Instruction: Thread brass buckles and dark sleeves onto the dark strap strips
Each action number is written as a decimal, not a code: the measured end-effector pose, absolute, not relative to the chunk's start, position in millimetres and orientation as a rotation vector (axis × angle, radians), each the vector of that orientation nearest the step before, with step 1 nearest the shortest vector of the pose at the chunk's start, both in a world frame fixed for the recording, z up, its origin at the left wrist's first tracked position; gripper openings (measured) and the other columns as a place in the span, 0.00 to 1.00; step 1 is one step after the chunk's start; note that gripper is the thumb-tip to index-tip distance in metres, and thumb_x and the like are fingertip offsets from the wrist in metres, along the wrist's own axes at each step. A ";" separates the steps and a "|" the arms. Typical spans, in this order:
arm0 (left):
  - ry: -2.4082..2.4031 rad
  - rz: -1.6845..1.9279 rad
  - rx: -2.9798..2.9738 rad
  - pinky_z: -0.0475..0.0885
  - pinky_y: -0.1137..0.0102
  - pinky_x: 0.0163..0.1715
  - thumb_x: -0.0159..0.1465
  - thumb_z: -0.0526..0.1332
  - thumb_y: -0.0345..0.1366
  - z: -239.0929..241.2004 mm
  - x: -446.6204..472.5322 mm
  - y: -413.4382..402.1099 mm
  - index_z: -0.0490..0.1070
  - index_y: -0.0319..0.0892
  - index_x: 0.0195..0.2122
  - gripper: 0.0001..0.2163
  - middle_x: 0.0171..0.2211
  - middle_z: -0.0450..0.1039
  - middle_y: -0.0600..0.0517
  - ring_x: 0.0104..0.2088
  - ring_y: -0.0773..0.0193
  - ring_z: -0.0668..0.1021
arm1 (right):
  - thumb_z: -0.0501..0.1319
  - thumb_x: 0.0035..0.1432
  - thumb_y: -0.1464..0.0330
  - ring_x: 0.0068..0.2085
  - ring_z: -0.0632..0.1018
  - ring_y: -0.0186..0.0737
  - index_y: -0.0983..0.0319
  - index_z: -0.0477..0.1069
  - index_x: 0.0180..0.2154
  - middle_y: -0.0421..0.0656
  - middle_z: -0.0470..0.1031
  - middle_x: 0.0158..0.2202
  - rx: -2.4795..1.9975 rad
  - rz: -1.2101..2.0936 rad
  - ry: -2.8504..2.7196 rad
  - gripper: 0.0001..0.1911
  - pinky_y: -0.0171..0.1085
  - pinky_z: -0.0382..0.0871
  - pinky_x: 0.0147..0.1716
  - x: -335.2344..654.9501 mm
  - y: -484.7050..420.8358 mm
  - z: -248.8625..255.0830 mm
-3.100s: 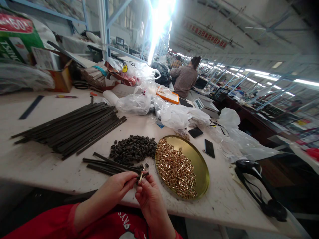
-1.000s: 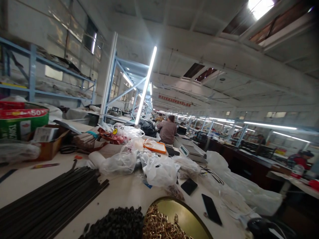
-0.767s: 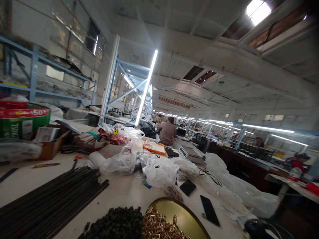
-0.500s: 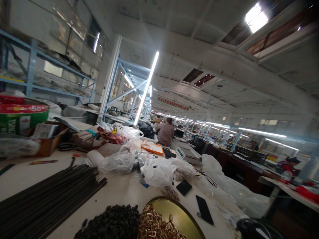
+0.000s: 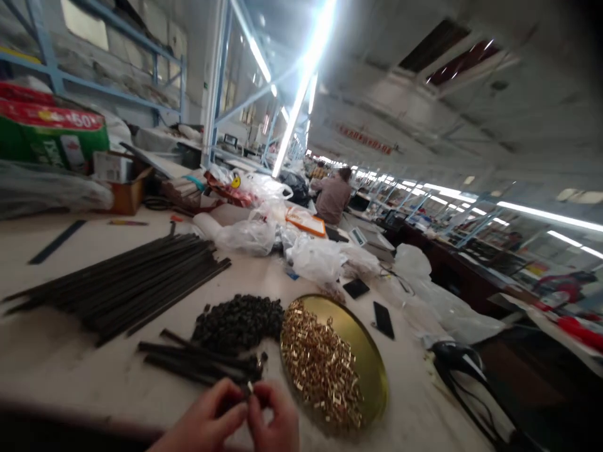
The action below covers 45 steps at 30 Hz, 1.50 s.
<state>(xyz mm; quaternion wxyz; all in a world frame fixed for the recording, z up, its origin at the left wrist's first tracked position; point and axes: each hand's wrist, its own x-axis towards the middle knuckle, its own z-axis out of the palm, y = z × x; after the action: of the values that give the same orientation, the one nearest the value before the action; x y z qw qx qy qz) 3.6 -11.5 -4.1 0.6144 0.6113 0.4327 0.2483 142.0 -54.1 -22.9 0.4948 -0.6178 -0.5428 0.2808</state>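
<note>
My left hand point(image 5: 207, 422) and my right hand point(image 5: 276, 419) meet at the bottom edge, fingers pinched together on a small black strap end with a bright metal piece point(image 5: 249, 389); the picture is smeared there. Just beyond them lie a few black strips point(image 5: 198, 364). A heap of small black loops point(image 5: 238, 321) sits behind those. To the right, a round gold tray point(image 5: 372, 364) holds a pile of gold buckles point(image 5: 320, 367).
A big bundle of long black strips point(image 5: 117, 285) lies at the left. Plastic bags point(image 5: 311, 257), two phones point(image 5: 382, 319), a black headset point(image 5: 464, 370) and boxes point(image 5: 47, 135) crowd the white table point(image 5: 56, 370). A person point(image 5: 333, 194) sits far back.
The view has swung down from the hall and ceiling to the table, so my hands show again at the bottom edge, pinching a piece as they did three seconds ago.
</note>
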 end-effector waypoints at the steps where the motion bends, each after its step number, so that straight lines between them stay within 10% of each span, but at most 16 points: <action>1: 0.963 0.578 1.458 0.68 0.67 0.37 0.51 0.60 0.44 -4.6 3.0 -10.6 0.67 0.41 0.30 0.12 0.29 0.71 0.52 0.35 0.59 0.73 | 0.58 0.55 0.66 0.32 0.73 0.37 0.63 0.71 0.31 0.41 0.74 0.29 -1.540 0.764 -1.206 0.07 0.36 0.68 0.33 141.3 -58.2 -23.8; 9: 0.926 0.576 1.505 0.68 0.69 0.34 0.59 0.53 0.37 -17.2 1.9 -9.2 0.59 0.40 0.42 0.11 0.29 0.72 0.53 0.31 0.63 0.74 | 0.64 0.49 0.67 0.28 0.70 0.32 0.62 0.70 0.30 0.37 0.72 0.26 -1.113 1.424 -0.560 0.06 0.33 0.64 0.33 137.4 -57.5 -25.1; 21: 0.880 0.416 1.690 0.70 0.74 0.37 0.62 0.48 0.36 -16.1 0.2 0.9 0.56 0.42 0.59 0.23 0.40 0.75 0.52 0.33 0.65 0.75 | 0.61 0.52 0.63 0.31 0.69 0.33 0.63 0.72 0.32 0.40 0.72 0.29 -1.186 1.420 -0.709 0.09 0.34 0.64 0.34 145.0 -59.8 -27.1; 28: 0.739 0.373 1.640 0.65 0.71 0.50 0.62 0.53 0.37 -11.3 2.0 4.8 0.68 0.47 0.51 0.17 0.49 0.72 0.53 0.49 0.59 0.72 | 0.63 0.51 0.61 0.28 0.69 0.31 0.61 0.67 0.35 0.37 0.70 0.28 -1.220 1.306 -0.664 0.11 0.31 0.64 0.28 138.9 -55.6 -40.5; 36: 0.843 0.422 1.265 0.62 0.77 0.19 0.54 0.58 0.46 -22.9 12.2 17.6 0.71 0.41 0.33 0.14 0.23 0.70 0.56 0.19 0.70 0.66 | 0.62 0.51 0.61 0.28 0.72 0.33 0.60 0.64 0.38 0.38 0.70 0.28 -1.144 1.469 -0.699 0.14 0.34 0.67 0.30 154.8 -39.2 -43.8; 45: 1.005 0.477 1.233 0.52 0.76 0.16 0.53 0.57 0.51 -21.3 9.7 31.6 0.64 0.41 0.27 0.16 0.15 0.55 0.62 0.16 0.72 0.57 | 0.54 0.53 0.77 0.32 0.73 0.41 0.62 0.68 0.27 0.46 0.71 0.29 -2.027 0.349 -1.748 0.07 0.36 0.64 0.32 185.3 24.3 -50.9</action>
<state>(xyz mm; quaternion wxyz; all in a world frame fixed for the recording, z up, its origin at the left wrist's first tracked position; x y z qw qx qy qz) 9.7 31.6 -21.3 0.6746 0.5479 0.4469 0.2121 185.3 24.3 -50.9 0.2194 -0.7328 -0.6317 0.1262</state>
